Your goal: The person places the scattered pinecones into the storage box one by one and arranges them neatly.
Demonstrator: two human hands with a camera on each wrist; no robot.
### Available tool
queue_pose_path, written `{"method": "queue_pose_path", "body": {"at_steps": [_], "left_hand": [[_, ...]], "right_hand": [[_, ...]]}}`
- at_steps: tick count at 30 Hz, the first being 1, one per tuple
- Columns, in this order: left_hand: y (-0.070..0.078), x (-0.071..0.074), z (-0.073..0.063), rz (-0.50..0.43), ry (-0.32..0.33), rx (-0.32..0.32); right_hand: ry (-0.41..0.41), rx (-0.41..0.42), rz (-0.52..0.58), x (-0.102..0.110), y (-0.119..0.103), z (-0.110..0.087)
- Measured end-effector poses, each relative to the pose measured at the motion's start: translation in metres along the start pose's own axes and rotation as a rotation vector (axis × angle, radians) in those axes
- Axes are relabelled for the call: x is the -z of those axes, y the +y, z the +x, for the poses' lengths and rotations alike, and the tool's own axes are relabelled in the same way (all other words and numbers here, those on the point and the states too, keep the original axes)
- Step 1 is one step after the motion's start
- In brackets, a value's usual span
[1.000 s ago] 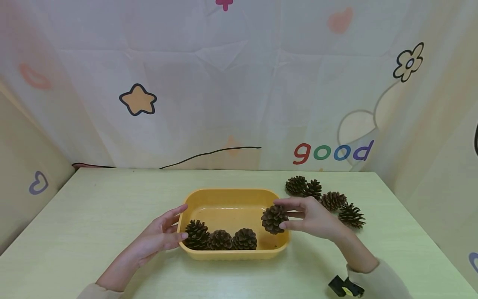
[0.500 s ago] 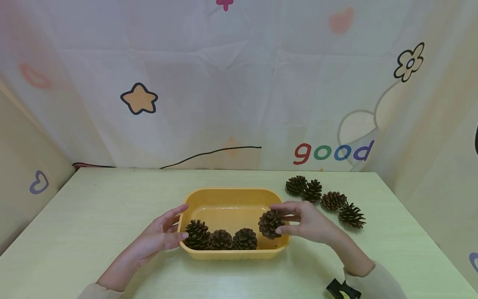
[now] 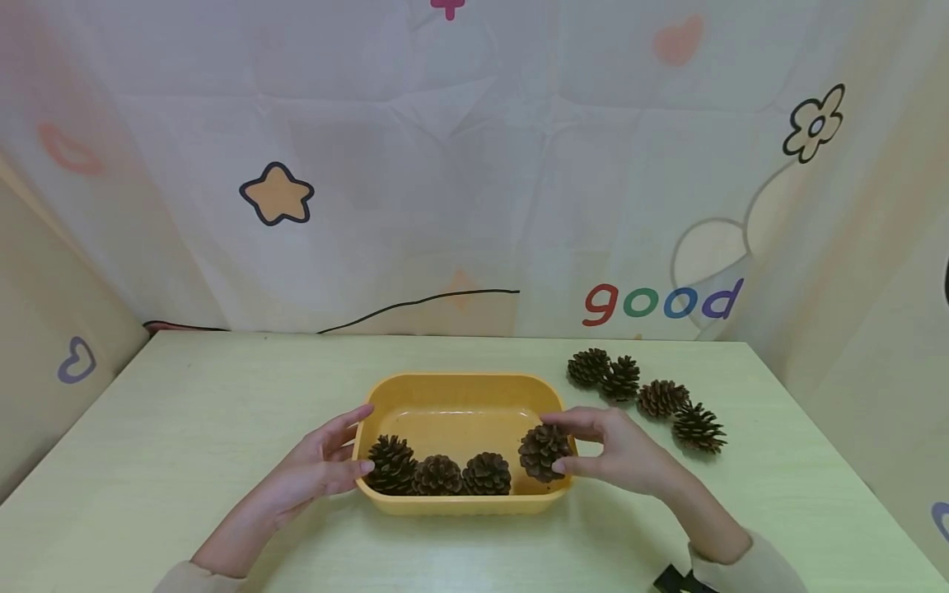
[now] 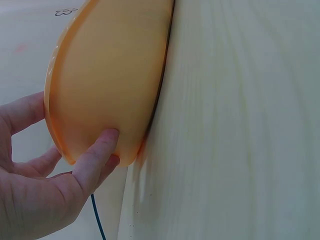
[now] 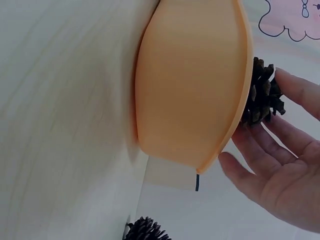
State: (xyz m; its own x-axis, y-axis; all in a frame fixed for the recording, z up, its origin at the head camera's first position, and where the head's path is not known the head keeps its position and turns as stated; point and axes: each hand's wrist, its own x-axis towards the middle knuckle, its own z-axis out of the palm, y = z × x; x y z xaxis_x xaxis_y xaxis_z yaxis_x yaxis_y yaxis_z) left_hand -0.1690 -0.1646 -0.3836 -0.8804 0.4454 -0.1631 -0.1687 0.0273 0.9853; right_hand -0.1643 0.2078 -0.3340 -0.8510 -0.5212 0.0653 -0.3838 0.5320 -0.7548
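Note:
In the head view, a yellow plastic tub (image 3: 463, 504) rests on the table, with three brown pine cones, one of them at the left corner (image 3: 391, 466), lined up along its near side. My left hand (image 3: 326, 461) holds the tub's left end, thumb at the rim; the left wrist view shows fingertips (image 4: 107, 137) against the outer wall. With thumb and fingers my right hand (image 3: 615, 453) pinches another pine cone (image 3: 544, 452) inside the right end. In the right wrist view, that pine cone (image 5: 261, 92) shows past the rim, partly hidden by the wall.
Several loose pine cones lie on the table right of the tub, including one at the back (image 3: 589, 367) and one further forward (image 3: 698, 428). A printed cloth (image 3: 415, 206) hangs behind the table. A black object (image 3: 678, 580) is by the right sleeve.
My right hand has lowered the pine cone into the tub's right end, shifting slightly left and then back right. The left hand and the tub have stayed in place.

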Motion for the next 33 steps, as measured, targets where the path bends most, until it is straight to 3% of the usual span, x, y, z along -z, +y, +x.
{"method": "queue_pose_path", "body": {"at_steps": [16, 33], "left_hand": [[-0.001, 0.0, 0.0, 0.002, 0.006, 0.002], [0.001, 0.0, 0.0, 0.002, 0.003, -0.011]], "right_hand": [[-0.047, 0.018, 0.018, -0.011, 0.009, 0.003], [-0.091, 0.046, -0.176, -0.017, 0.004, 0.013]]}}
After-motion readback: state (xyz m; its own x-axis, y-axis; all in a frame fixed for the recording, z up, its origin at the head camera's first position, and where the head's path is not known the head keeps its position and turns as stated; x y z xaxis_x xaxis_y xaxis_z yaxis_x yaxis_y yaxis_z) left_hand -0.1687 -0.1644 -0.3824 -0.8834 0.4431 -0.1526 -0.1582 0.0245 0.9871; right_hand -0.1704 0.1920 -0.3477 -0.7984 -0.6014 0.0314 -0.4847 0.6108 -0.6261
